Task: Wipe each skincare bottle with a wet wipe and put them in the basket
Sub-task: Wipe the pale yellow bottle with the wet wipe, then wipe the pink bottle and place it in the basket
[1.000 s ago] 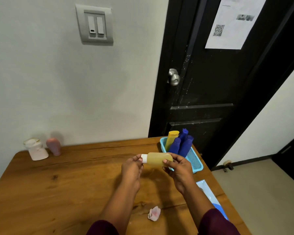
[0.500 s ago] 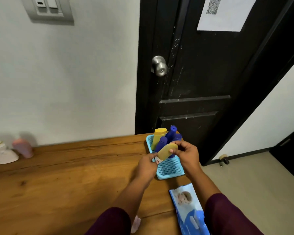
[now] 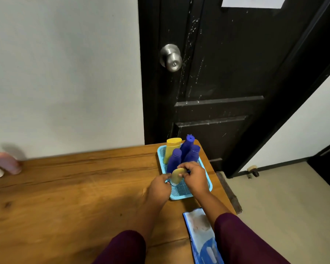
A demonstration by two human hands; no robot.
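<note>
Tan bottle [image 3: 176, 175] is tilted, cap end down, over the near half of the blue basket [image 3: 180, 197] at the table's [image 3: 74, 187] far right corner. Right hand [image 3: 195, 178] curls round its upper end; left hand [image 3: 159, 187] pinches the cap end. Just behind, three blue bottles [image 3: 174, 159] and a yellow tube [image 3: 171, 149] stand upright, filling the far half. Wipes pack [image 3: 200, 231] lies near the right sleeve.

A home, by the look of it; a wooden tabletop [image 3: 69, 189] against a plain white wall [image 3: 65, 73]; a black panelled door [image 3: 227, 73] with a round steel doorknob [image 3: 171, 57]; beige floor [image 3: 284, 206] beyond.
</note>
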